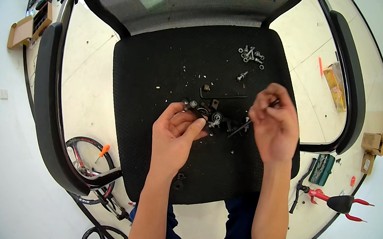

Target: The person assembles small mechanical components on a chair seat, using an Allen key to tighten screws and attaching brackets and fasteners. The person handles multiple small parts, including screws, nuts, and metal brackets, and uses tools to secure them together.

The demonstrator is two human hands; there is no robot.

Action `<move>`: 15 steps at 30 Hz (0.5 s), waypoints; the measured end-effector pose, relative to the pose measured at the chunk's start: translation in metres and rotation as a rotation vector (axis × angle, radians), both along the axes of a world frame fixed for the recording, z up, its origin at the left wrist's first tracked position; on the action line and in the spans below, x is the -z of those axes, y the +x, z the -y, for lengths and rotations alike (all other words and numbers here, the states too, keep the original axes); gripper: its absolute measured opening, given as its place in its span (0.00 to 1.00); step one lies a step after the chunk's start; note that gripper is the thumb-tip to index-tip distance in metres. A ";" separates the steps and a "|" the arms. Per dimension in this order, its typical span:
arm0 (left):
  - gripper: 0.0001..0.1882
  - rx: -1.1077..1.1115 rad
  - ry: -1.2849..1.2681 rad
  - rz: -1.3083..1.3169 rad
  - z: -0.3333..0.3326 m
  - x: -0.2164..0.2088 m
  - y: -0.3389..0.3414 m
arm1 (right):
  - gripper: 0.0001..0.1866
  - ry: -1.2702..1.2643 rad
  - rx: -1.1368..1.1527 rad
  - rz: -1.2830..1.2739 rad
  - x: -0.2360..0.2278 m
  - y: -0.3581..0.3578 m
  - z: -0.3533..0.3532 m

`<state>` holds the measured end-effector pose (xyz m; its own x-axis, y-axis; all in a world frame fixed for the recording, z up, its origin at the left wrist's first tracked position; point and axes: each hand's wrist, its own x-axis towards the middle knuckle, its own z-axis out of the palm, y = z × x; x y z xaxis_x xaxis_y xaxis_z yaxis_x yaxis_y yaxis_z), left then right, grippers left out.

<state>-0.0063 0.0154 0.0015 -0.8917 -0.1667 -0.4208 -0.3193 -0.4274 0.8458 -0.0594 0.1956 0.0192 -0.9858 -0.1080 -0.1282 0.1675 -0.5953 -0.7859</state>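
In front of me is a black chair seat (pixel 160 63) with small hardware on it. My left hand (pixel 176 132) is closed around a small dark metal part with a bolt (pixel 193 104) at its upper end; the fingers cover much of it. To the right, my right hand (pixel 275 124) pinches a thin black rod (pixel 239 129), which looks like a hex key and slants down-left, partly hidden by the fingers. Between the hands sits a cluster of black brackets and silver bolts (pixel 217 119). Just beyond it lies an L-shaped black hex key (pixel 223 96).
Several silver bolts and nuts (pixel 251 56) are piled at the far right of the seat, with a single bolt (pixel 241 76) nearer. Armrests (pixel 47 109) flank the seat. On the floor are a bicycle wheel (pixel 92 158), a green toolbox (pixel 322 169) and a red bike frame (pixel 321 195).
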 end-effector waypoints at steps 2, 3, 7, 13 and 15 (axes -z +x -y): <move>0.13 0.052 0.003 0.000 0.000 0.002 0.000 | 0.18 -0.191 0.109 0.005 -0.004 -0.003 -0.006; 0.13 0.076 0.001 0.016 0.000 0.002 0.000 | 0.17 -0.260 0.136 0.017 -0.004 -0.004 -0.009; 0.13 0.147 0.003 0.078 -0.004 0.001 0.000 | 0.12 -0.400 0.158 0.013 0.004 -0.004 -0.014; 0.14 0.144 0.098 0.083 -0.009 0.003 0.000 | 0.10 -0.371 0.123 0.020 0.000 -0.002 -0.009; 0.14 0.143 0.084 0.098 -0.009 0.004 0.001 | 0.09 -0.369 0.115 0.021 -0.001 -0.001 -0.008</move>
